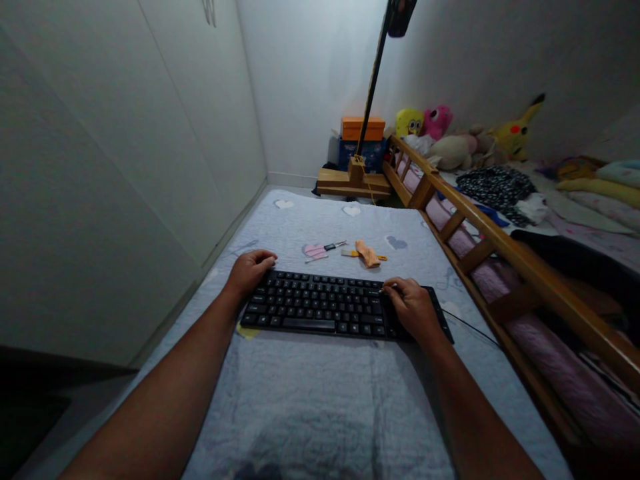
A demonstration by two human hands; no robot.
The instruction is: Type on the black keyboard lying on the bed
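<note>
A black keyboard (310, 325) lies flat on the bedspread in front of me. My left hand (251, 271) is at its far left corner, thumb and fingers closed against the edge. Over the keys at the right, my right hand (411, 304) pinches a thin, pale-tipped stick that looks like a cotton swab (387, 288); the fingers hide most of it. Beyond the keyboard lie another cotton swab (317, 259), a slim tool with a black grip and metal tip (336, 246), and an orange cloth (368, 255) draped over a yellow-handled brush (350, 253).
The keyboard's cable (473, 324) runs right towards a wooden bed rail (465, 207). A pale wardrobe (150, 153) stands along the left. Past the bed's far edge are a pole on a wooden base (334, 180) and an orange box (363, 128). Plush toys (450, 152) lie behind the rail.
</note>
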